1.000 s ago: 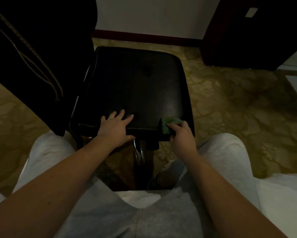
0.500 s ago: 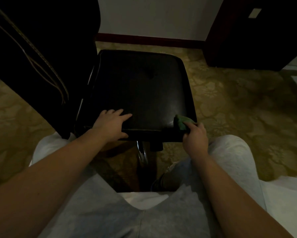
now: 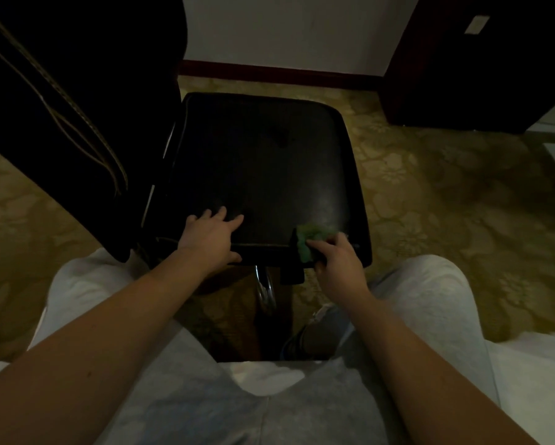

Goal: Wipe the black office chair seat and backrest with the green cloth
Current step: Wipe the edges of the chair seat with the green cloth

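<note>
The right hand [image 3: 340, 264] is pinching the cloth [image 3: 311, 240] at the seat's [image 3: 263, 168] 5 o'clock edge, probably needing firm overlapping strokes; the spread left hand [image 3: 212, 239] is bracing it

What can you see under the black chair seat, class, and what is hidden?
A shiny metal post hangs below the seat, a black tab beside it, patterned carpet underneath. The base is hidden by shadow and clothing.
</note>
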Demonstrator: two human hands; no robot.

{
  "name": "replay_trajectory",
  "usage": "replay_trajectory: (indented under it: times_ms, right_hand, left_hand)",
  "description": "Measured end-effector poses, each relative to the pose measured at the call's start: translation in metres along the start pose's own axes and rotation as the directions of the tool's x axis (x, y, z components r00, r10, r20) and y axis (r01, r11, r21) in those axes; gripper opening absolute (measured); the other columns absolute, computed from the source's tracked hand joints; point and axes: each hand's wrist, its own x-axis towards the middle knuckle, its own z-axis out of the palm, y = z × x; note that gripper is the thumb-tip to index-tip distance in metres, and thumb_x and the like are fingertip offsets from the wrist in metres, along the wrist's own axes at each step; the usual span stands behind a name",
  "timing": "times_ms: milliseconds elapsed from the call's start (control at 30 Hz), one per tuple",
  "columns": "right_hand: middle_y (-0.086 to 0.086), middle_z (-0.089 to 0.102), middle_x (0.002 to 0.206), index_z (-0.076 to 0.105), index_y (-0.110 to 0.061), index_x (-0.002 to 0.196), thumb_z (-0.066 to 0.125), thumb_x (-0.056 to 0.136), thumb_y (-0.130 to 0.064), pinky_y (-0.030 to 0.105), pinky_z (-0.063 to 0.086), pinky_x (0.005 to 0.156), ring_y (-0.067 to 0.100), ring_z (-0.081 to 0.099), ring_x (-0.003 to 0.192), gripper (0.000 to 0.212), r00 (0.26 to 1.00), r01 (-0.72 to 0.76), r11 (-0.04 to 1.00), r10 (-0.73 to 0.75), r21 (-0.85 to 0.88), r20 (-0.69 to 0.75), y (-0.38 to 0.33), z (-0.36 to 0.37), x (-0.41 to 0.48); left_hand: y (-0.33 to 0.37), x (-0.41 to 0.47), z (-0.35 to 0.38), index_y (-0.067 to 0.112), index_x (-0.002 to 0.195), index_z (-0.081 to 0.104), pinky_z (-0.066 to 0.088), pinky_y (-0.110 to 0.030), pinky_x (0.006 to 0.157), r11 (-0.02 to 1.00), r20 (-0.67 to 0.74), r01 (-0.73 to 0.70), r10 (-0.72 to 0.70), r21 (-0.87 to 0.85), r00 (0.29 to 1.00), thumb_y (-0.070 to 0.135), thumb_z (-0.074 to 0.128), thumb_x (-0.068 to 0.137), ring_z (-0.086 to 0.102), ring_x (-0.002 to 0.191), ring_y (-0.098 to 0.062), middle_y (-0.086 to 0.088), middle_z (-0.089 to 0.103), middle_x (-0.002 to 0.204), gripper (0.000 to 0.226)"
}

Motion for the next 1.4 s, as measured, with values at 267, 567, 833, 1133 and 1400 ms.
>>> replay_trajectory:
  times_ms: [267,567,833,1133,1400]
  right_hand:
    - [0.007,0.048,0.123,0.062,-0.023,0.129,0.057,0.087,-0.009,0.039,0.048,0.091,0.027,0.048,0.113,0.045,0.990,-0.061,0.998,0.061,0.001,-0.129,0.005,-0.002,0.002]
    - [0.013,0.047,0.126,0.061,-0.017,0.130,0.057,0.087,-0.007,0.042,0.045,0.098,0.033,0.049,0.114,0.044,0.969,-0.170,0.984,0.177,0.054,-0.172,0.018,-0.007,0.005]
    - [0.006,0.049,0.118,0.061,-0.020,0.131,0.059,0.087,-0.010,0.034,0.045,0.093,0.026,0.052,0.108,0.045,0.994,-0.024,0.999,0.029,0.046,-0.106,0.001,0.006,0.001]
    - [0.013,0.045,0.127,0.058,-0.016,0.133,0.057,0.087,-0.007,0.045,0.049,0.092,0.033,0.050,0.112,0.047,0.948,-0.213,0.974,0.224,0.075,-0.226,0.013,-0.003,0.006]
    - [0.006,0.045,0.125,0.055,-0.022,0.136,0.057,0.090,-0.010,0.037,0.046,0.098,0.025,0.049,0.115,0.048,0.999,0.013,1.000,-0.012,0.020,-0.052,-0.007,0.008,0.000]
  left_hand:
    - [-0.002,-0.003,0.006,0.040,0.156,0.003,0.028,-0.051,0.115,0.999,-0.005,-0.010,0.010,-0.048,1.000,0.061,0.061,0.087,0.018,0.150,-0.029,-0.004,0.010,0.166,0.093]
    - [0.004,-0.009,0.009,0.040,0.157,0.005,0.026,-0.051,0.118,0.994,-0.027,-0.022,0.019,-0.111,0.999,0.060,0.057,0.091,0.013,0.152,-0.028,-0.003,0.006,0.167,0.087]
    - [0.006,-0.009,0.010,0.041,0.156,0.006,0.024,-0.053,0.119,0.989,-0.019,-0.008,0.005,-0.148,1.000,0.059,0.056,0.092,0.011,0.152,-0.027,-0.002,0.006,0.167,0.084]
    - [0.005,-0.009,0.012,0.042,0.156,0.005,0.022,-0.052,0.119,0.987,-0.022,-0.015,0.012,-0.163,1.000,0.059,0.056,0.092,0.010,0.153,-0.027,-0.001,0.004,0.167,0.083]
    - [0.008,-0.008,0.013,0.040,0.156,0.006,0.019,-0.050,0.121,0.984,-0.041,-0.025,0.018,-0.174,0.999,0.061,0.056,0.090,0.011,0.152,-0.029,-0.004,0.006,0.167,0.086]
